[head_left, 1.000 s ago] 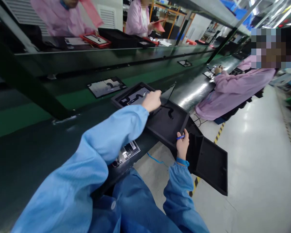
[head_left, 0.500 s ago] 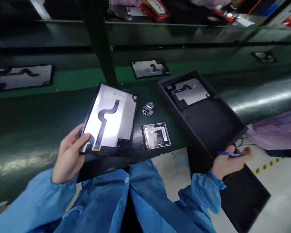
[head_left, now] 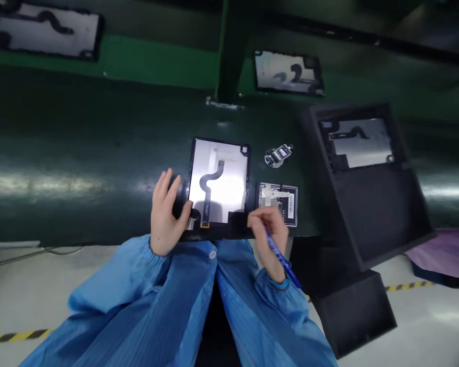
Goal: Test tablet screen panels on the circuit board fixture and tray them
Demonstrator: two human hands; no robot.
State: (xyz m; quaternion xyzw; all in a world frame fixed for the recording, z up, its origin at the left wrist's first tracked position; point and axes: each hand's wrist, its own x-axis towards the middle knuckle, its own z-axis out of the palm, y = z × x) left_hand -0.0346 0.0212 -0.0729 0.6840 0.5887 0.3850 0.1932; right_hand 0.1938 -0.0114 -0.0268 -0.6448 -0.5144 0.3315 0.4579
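A tablet screen panel [head_left: 231, 193], silver-backed with a dark frame and a curved black ribbon cable [head_left: 206, 196], lies on the dark green bench near its front edge. My left hand [head_left: 167, 216] is open beside it, fingers spread, with the thumb at its lower left corner. My right hand [head_left: 270, 237] is closed with a blue pen [head_left: 281, 260] held in it. Its fingertips are at the panel's lower right corner. Partly behind that hand lies a small circuit-board assembly [head_left: 291, 206] with a white label. Above it sits a shiny metal piece [head_left: 278, 155].
To the right stands a black tray [head_left: 382, 219] holding another screen panel [head_left: 367, 145]. A lower black box [head_left: 357, 311] is beneath it. More panels lie on the green strip behind, at far left [head_left: 49, 30] and centre right [head_left: 288, 74]. A green post [head_left: 229, 56] rises from the bench.
The panel, tilted in my left hand before, now lies on the bench and that hand has opened. My right hand has moved left from the black tray to the panel, still with the pen.
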